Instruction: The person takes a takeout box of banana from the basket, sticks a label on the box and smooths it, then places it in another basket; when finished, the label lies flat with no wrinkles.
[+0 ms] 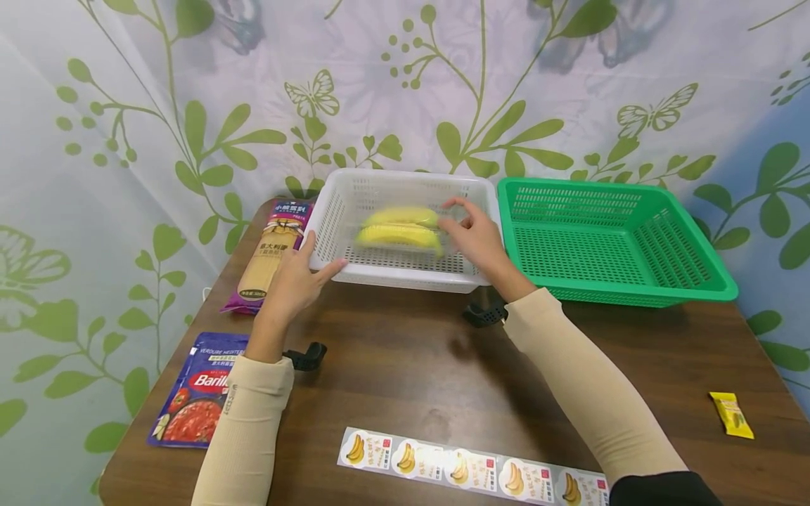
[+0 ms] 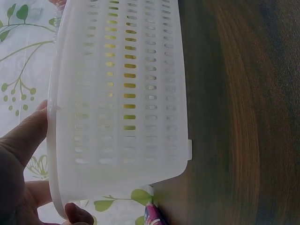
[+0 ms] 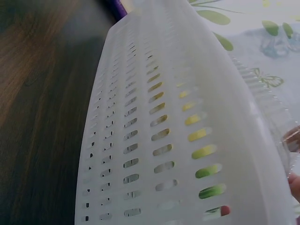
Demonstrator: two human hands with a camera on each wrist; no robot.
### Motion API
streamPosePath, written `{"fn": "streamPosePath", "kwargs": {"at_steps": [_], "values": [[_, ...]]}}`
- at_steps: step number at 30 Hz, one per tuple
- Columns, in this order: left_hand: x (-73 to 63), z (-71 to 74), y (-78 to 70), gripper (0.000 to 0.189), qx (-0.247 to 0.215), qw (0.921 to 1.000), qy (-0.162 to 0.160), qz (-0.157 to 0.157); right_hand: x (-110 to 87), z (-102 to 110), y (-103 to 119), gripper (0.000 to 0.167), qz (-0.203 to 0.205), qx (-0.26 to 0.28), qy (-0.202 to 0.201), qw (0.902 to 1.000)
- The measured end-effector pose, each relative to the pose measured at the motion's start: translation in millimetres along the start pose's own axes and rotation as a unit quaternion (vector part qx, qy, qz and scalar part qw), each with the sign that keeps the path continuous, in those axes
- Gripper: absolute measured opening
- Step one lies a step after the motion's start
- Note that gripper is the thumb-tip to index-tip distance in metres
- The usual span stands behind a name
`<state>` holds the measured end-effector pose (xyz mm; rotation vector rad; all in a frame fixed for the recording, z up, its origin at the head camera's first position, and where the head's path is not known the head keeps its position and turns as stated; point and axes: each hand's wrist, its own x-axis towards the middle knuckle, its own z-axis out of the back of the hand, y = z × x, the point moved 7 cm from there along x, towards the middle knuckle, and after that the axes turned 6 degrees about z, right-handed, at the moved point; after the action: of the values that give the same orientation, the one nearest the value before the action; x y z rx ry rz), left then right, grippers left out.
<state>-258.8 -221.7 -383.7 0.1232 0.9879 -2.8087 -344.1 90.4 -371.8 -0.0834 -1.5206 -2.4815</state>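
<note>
Two yellow bananas with greenish ends lie in a clear plastic bag (image 1: 400,230) inside the white basket (image 1: 405,276). My right hand (image 1: 476,239) reaches over the basket's right part and pinches the bag's right end. In the right wrist view a crimped edge of clear plastic shows beside the fingers, above the rim. My left hand (image 1: 295,275) grips the basket's near left corner, thumb on the front rim and a finger up along the left side. Through the slots in the left wrist view the yellow of the bananas (image 2: 130,85) shows.
A green basket (image 1: 633,287) stands against the white one's right side. Left lie a pasta pack (image 1: 266,260) and a blue Barilla pouch (image 1: 196,400). A strip of banana stickers (image 1: 468,467) lies in front; a small yellow packet (image 1: 732,414) is far right. A patterned curtain hangs behind.
</note>
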Motion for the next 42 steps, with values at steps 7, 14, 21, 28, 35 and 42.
{"fn": "streamPosePath", "kwargs": {"at_steps": [7, 14, 21, 28, 35, 42], "values": [[-1.8, 0.9, -1.2, 0.100, -0.004, 1.0000, -0.002, 0.000, -1.3, 7, 2, 0.036, 0.015, 0.049, -0.045, 0.9976], [-1.1, 0.5, -0.6, 0.100, 0.002, 1.0000, -0.003, 0.004, -4.3, 15, 1, 0.033, 0.035, 0.104, -0.096, 0.9893], [-1.7, -0.8, -0.4, 0.100, 0.006, 0.9999, -0.004, 0.012, -7.7, 18, -1, 0.033, 0.052, 0.133, -0.110, 0.9836], [-4.0, 2.2, -2.4, 0.098, 0.006, 0.9999, -0.007, 0.014, -15.2, 21, 6, 0.032, 0.064, 0.148, -0.114, 0.9803], [-0.3, 4.2, -2.9, 0.100, 0.009, 0.9999, -0.003, 0.009, -25.3, 31, 16, 0.027, 0.075, 0.169, -0.118, 0.9756], [3.0, 5.1, -3.1, 0.100, 0.014, 0.9999, 0.001, 0.006, -37.6, 42, 23, 0.023, 0.069, 0.183, -0.117, 0.9737]]}}
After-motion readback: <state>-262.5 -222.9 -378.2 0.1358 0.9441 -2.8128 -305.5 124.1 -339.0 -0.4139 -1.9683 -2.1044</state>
